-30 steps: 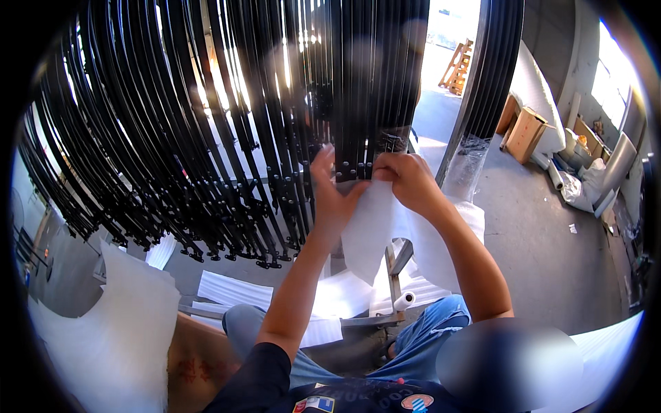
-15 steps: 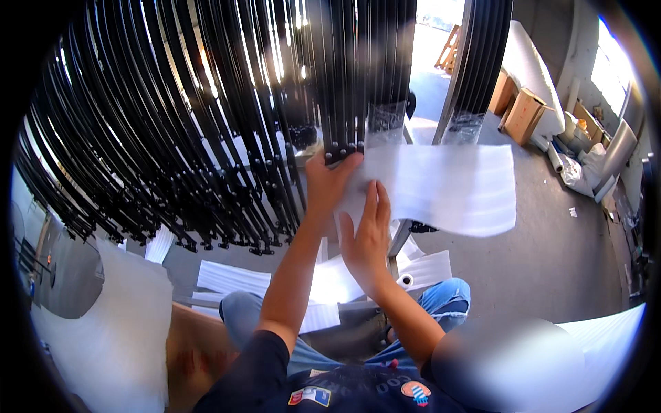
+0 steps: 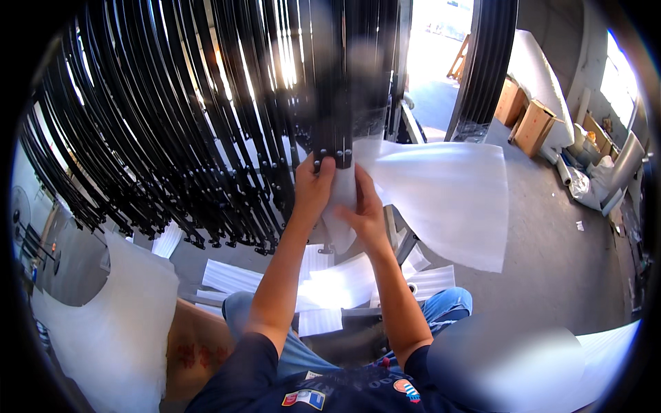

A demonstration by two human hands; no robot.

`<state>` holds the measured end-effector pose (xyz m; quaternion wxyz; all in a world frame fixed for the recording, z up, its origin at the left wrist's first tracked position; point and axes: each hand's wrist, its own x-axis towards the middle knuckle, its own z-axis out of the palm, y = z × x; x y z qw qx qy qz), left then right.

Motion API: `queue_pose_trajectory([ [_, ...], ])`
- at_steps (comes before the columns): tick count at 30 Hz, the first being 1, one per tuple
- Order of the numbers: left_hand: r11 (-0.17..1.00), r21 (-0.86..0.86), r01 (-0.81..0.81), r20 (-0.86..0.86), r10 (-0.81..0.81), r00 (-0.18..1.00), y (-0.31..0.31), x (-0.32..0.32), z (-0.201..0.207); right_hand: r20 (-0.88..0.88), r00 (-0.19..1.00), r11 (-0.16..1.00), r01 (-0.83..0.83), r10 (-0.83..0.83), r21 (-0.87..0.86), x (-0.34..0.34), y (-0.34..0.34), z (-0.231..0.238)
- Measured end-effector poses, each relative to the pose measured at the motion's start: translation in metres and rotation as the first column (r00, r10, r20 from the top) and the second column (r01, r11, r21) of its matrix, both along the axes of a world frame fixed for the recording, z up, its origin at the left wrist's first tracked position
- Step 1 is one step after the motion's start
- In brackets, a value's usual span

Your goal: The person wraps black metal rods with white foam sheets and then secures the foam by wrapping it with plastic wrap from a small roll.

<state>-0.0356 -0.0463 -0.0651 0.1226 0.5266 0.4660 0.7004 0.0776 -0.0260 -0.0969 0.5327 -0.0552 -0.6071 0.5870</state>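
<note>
A bundle of black metal bars hangs down in front of me, with rivet-like heads at its lower end. My left hand is closed around the left side of that end, thumb across the front. A thin white foam sheet passes around the bottom of the bundle and spreads out to the right. My right hand is closed on the foam at the bundle's right side, thumb in front and fingers partly hidden. Clear plastic film shows just above the sheet.
Many more black bars hang in rows to the left. A wrapped bar bundle stands at the right. Foam pieces lie below, between my knees. White foam covers a carton at lower left. Cardboard boxes stand farther right.
My right hand has gone from lying flat against the foam to gripping it at the bundle. The bundle and my left hand shifted slightly left. The sheet's free end now droops lower.
</note>
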Motion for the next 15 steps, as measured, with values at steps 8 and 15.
queue_pose_trajectory([
  [8, 0.999, -0.028, 0.025, 0.038, -0.024, 0.999, -0.015, -0.003, 0.004, 0.152, 0.953, 0.948, 0.223, -0.26, 0.227, -0.009, -0.012, 0.024],
  [15, 0.928, 0.218, -0.303, -0.848, 0.334, 0.412, -0.044, -0.016, 0.047, 0.088, 0.979, 0.974, -0.171, 0.186, -0.149, 0.011, -0.006, 0.047],
])
